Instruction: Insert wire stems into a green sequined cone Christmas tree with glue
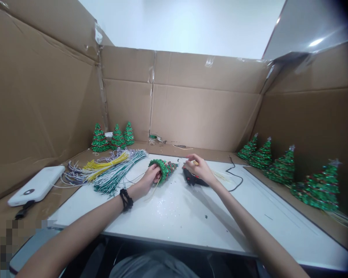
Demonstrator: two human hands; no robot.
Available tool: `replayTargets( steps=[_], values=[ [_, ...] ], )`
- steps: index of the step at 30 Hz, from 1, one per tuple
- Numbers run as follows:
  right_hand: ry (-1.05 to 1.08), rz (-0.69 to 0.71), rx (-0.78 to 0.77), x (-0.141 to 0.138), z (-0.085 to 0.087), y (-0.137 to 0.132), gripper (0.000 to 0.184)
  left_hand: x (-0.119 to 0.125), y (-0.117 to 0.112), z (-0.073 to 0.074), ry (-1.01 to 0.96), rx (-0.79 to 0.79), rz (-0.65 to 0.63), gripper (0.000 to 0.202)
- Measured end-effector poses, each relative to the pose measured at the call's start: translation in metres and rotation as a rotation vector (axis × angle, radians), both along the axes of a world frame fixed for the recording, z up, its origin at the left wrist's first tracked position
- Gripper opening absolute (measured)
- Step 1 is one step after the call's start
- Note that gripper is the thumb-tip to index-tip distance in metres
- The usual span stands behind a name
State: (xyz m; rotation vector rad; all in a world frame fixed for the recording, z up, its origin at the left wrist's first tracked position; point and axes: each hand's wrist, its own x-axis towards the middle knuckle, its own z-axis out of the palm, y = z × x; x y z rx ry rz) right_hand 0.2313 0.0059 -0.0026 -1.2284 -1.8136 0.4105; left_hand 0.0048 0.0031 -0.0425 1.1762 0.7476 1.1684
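My left hand (pixel 151 177) is closed round the base of a small green and red glitter tree cone (pixel 166 169), which lies on its side just above the white board (pixel 191 216) with its tip pointing right. A thin pale stick juts down from it. My right hand (pixel 197 168) is pinched on a small pale piece near the cone's tip. It hovers over a black glue gun (pixel 193 179) lying on the board. A black band circles my left wrist.
Bundles of yellow, green and white wires (pixel 110 170) lie at the left. A white power bank (pixel 36 185) sits further left. Three small trees (pixel 113 137) stand at the back left, several larger trees (pixel 284 166) along the right. Cardboard walls (pixel 203 112) surround the desk.
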Motion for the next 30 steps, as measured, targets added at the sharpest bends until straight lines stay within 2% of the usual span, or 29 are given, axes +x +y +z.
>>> replayTargets(
  steps=[4,7,13,24,30],
  values=[
    [0.168,0.193,0.025,-0.046,0.011,0.002,0.025,0.000,-0.002,0.003,0.004,0.004,-0.004,0.018],
    [0.286,0.196,0.016,-0.063,0.004,0.004,0.027,0.001,-0.003,0.004,0.008,0.005,-0.007,0.017],
    [0.352,0.170,0.020,-0.062,-0.010,0.006,0.028,0.001,-0.001,0.003,-0.001,-0.002,-0.002,0.015],
    [0.355,0.186,0.037,-0.073,-0.018,0.008,0.026,0.001,-0.001,0.003,0.009,0.005,-0.020,0.018],
    [0.350,0.161,0.056,-0.078,-0.015,0.003,0.025,-0.001,-0.004,0.004,-0.005,0.014,-0.097,0.018]
  ],
)
